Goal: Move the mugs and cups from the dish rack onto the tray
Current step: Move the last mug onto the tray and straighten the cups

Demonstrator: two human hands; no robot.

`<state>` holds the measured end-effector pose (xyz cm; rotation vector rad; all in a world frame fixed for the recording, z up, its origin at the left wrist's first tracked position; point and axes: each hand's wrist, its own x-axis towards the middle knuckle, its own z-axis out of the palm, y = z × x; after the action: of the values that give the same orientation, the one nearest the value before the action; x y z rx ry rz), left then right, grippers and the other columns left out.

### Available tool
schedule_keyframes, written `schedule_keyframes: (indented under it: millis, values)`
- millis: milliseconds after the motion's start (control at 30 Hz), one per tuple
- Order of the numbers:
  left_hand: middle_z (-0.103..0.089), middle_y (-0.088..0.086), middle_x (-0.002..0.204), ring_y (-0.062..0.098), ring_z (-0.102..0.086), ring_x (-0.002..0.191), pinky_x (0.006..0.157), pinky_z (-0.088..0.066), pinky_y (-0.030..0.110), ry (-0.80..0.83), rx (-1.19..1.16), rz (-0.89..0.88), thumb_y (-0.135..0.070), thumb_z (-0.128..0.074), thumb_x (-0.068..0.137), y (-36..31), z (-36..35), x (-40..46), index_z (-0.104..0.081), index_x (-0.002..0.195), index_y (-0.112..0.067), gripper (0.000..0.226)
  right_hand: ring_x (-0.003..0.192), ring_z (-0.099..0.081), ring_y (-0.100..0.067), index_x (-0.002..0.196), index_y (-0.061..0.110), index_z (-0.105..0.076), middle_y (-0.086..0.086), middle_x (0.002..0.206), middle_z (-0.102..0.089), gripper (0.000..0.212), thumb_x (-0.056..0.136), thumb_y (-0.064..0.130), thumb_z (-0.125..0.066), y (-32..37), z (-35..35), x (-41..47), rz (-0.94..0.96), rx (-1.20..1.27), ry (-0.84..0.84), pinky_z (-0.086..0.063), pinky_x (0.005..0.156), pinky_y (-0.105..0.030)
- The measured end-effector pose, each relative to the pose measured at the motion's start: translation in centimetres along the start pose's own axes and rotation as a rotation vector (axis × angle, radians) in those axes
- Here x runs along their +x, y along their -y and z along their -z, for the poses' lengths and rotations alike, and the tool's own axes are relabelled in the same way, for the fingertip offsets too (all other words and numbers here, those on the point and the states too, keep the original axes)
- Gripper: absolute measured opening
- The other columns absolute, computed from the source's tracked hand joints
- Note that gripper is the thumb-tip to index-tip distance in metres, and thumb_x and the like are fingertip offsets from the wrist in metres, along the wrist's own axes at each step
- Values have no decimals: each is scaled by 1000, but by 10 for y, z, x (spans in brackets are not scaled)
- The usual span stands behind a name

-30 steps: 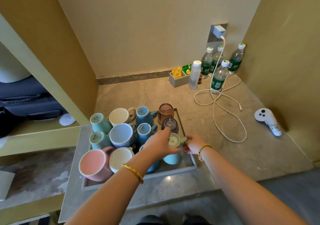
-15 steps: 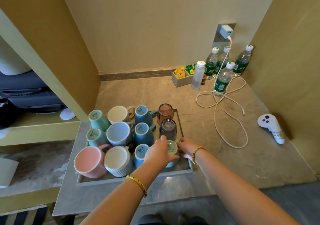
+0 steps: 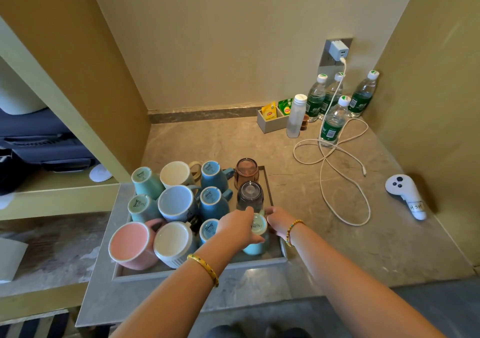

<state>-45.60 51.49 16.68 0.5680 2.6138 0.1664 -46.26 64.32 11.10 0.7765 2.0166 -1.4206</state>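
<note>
Currently both hands are on one upside-down teal mug [image 3: 257,236] at the lower-centre of the frame, in the tray's [image 3: 197,271] near right corner. Left hand [image 3: 240,230] wraps over it from the left, fingers curled round the body, thumb up by the base. Right hand [image 3: 279,222] holds the right side; its fingertips are hidden behind the mug, so probably on the handle, can't confirm.

The mug's pale base faces up with a printed mark; it looks set down on the tray floor, just in front of a grey glass tumbler [image 3: 250,197]. A brown tumbler [image 3: 246,172] stands behind that. The rest of the tray is packed with inverted mugs: pink mug [image 3: 130,245] near left, white ribbed mug [image 3: 174,244] beside it, blue mugs [image 3: 213,201] in the middle column.

Compared with a second ago: the teal mug sits lower and nearer the tray's front rim, its handle no longer showing on the right, and both hands have closed in tighter. The other mugs haven't shifted.

The tray sits on a stone worktop [image 3: 324,233].
</note>
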Motion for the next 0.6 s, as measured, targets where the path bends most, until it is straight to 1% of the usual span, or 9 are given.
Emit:
schedule_keyframes:
  millis: [133,267,400,433,467,500,533,567,600]
  values:
    - [-62,7,109,25,-59,98,74,-48,34,-12,-3,-30,-51,-68,75,6,1,-1,-43,114,-16,58,116,-53,-32,129,9,-49,-18,124,-58,40,91,4,-39,0,0,-3,-11,-22,-1,-46,100,-44]
    - [-62,6,113,24,-59,101,77,-49,35,-6,3,-46,-56,-65,75,8,0,-4,-42,120,-17,64,113,-54,-31,124,5,-53,-18,120,-60,33,93,5,-40,1,1,-13,17,-36,-16,-46,98,-40]
    - [-61,2,121,22,-58,109,84,-50,38,-27,-109,-67,-64,-59,75,24,13,-8,-37,134,-22,76,96,-54,-20,129,6,-47,-15,120,-57,34,96,9,-36,7,7,-28,97,-195,-108,-42,77,-26]
    - [-62,0,121,19,-58,109,86,-50,37,-62,-148,-61,-64,-58,76,32,19,-10,-37,135,-24,74,94,-55,-19,120,8,-51,-13,112,-58,29,97,12,-35,11,11,-33,160,-225,-136,-39,76,-26]
    - [-62,-3,119,17,-58,108,88,-51,36,-97,-170,-58,-63,-57,77,40,24,-12,-39,134,-26,71,86,-54,-17,101,12,-56,-9,97,-57,23,98,16,-33,15,14,-37,234,-252,-145,-37,74,-27]
    - [-63,-4,118,16,-58,107,89,-50,35,-116,-169,-66,-61,-58,77,48,29,-15,-41,132,-26,67,73,-50,-13,80,17,-51,-3,80,-52,26,98,22,-33,20,16,-42,294,-277,-136,-36,68,-27]
    - [-63,-4,118,15,-57,107,89,-49,34,-114,-152,-83,-59,-60,78,55,32,-16,-44,129,-25,64,64,-44,-10,68,22,-43,2,70,-46,32,98,29,-35,26,17,-48,323,-309,-104,-34,61,-25]
    - [-62,-3,118,16,-56,108,89,-48,34,-94,-128,-103,-56,-63,77,60,33,-18,-46,128,-24,62,62,-43,-10,64,24,-38,4,66,-43,35,96,38,-37,32,16,-55,328,-356,-58,-33,57,-24]
    - [-60,-1,120,16,-55,109,90,-48,35,-68,-98,-122,-54,-65,77,64,33,-20,-48,127,-22,61,66,-48,-12,69,23,-42,3,70,-48,35,93,47,-39,37,12,-60,313,-422,-12,-35,58,-24]
